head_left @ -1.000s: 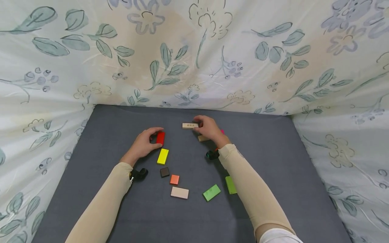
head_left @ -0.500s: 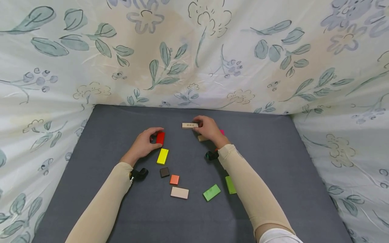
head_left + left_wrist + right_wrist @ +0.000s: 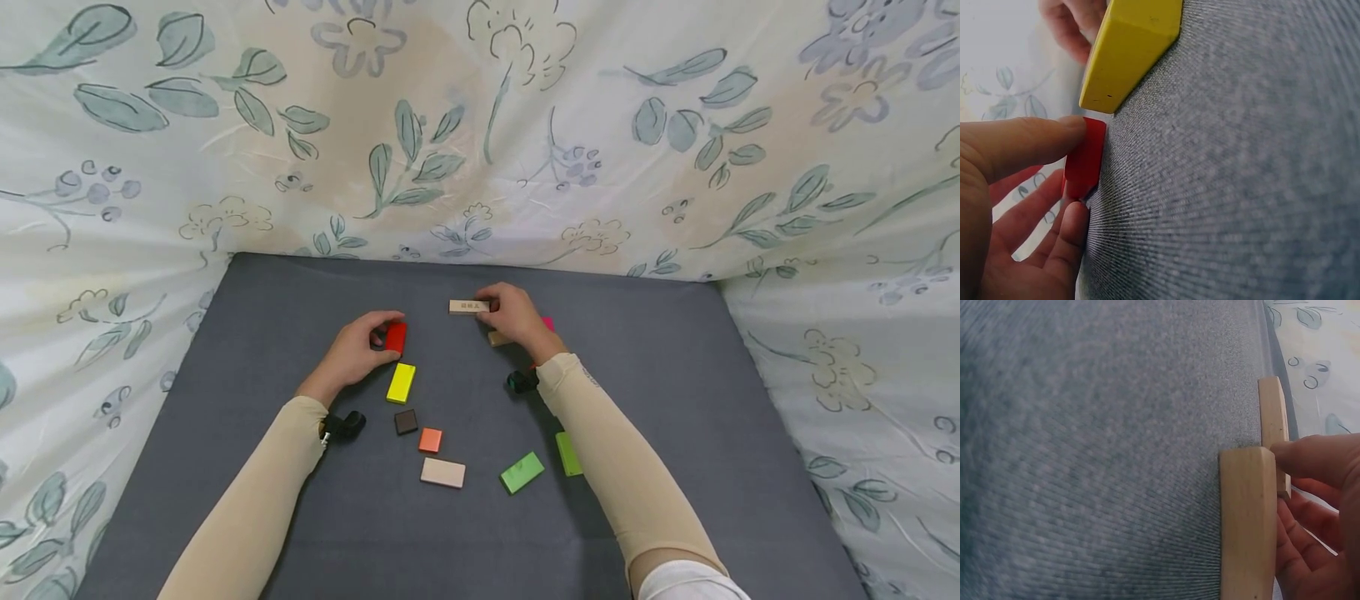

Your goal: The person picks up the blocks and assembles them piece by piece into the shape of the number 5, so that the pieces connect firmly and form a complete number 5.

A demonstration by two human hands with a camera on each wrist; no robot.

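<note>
My left hand [image 3: 357, 352] pinches a flat red block [image 3: 395, 337] lying on the cloth. In the left wrist view, the thumb presses on one end of the red block [image 3: 1086, 153] and the fingers curl to its other end. Farther back, my right hand [image 3: 516, 317] pinches the right end of a light wooden block [image 3: 464, 307] with dark printed characters. The right wrist view shows the thumb against the printed block's side [image 3: 1272, 412] and fingers beyond. A second plain wooden block [image 3: 498, 338] lies under the right hand, partly hidden; it stands nearer in the right wrist view.
A yellow block [image 3: 401, 383] lies just nearer than the red one. Toward me lie a dark square [image 3: 406, 422], an orange square [image 3: 431, 440], a pale pink block [image 3: 442, 472] and two green blocks [image 3: 522, 472]. A pink block [image 3: 548, 323] shows behind the right wrist. Floral cloth walls surround the table.
</note>
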